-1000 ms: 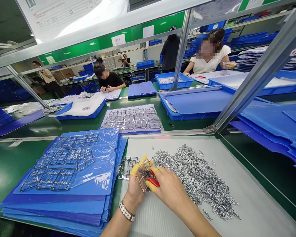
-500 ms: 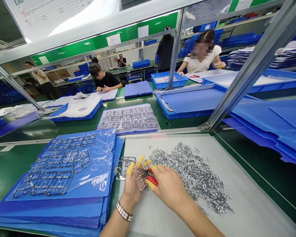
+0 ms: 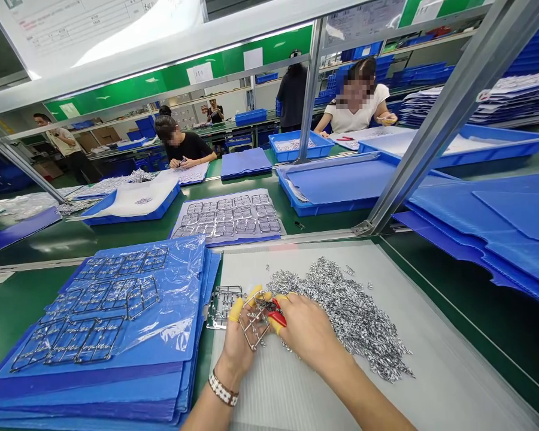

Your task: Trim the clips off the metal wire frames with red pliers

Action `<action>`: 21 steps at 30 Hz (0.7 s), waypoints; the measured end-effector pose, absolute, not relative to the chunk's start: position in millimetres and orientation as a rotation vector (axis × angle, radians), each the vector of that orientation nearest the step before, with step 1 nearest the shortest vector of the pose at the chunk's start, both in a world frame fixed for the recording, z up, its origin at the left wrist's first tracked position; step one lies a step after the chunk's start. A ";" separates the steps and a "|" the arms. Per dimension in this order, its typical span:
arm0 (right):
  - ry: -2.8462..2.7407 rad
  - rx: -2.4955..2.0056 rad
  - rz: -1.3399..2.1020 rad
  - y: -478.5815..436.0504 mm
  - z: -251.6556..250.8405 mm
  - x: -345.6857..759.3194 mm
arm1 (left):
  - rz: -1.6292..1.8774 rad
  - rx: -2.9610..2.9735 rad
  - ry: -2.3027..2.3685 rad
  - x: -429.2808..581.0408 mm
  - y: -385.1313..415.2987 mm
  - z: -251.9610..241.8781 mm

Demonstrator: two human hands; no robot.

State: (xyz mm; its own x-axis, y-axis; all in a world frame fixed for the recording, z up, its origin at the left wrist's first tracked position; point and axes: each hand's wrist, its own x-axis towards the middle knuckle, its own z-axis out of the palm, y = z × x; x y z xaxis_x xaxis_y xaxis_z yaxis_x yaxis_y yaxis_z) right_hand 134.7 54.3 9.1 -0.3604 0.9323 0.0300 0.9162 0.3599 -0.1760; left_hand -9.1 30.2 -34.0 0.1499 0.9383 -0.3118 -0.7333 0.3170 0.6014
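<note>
My left hand (image 3: pixel 240 347), with yellow finger cots, is closed on a silvery frame of small moulded parts (image 3: pixel 254 331), tilted above the white sheet. My right hand (image 3: pixel 308 332) grips red-handled nippers (image 3: pixel 277 318), whose jaws lie against the frame; their exact contact point is hidden by the fingers. Just left of my left hand lies another frame (image 3: pixel 222 302), flat at the sheet's edge. A wide heap of small silvery pieces (image 3: pixel 354 317) spreads on the white sheet (image 3: pixel 431 377) to the right of my hands.
Blue plastic sheets (image 3: pixel 94 383) are stacked at left, with several frames (image 3: pixel 78 341) on clear film on top. Beyond the rail lies a sheet of frames (image 3: pixel 227 212) and a blue tray (image 3: pixel 327 206). A metal post (image 3: pixel 431 137) slants at right. Co-workers sit opposite.
The nippers and the held frame have turned slightly between my hands. The whole view has shifted a little, so surroundings sit further left. Both hands keep their hold.
</note>
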 end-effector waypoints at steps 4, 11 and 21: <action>-2.494 -1.723 0.165 54.1 9.9 136.8 | 1.244 0.351 0.759 -9.9 31.2 -32.6; -2.462 -1.724 0.176 43.3 3.4 146.1 | 1.247 0.256 0.594 -16.8 35.2 -25.7; -2.485 -1.733 0.208 40.4 0.6 139.6 | 1.287 0.302 0.632 -13.8 33.6 -29.4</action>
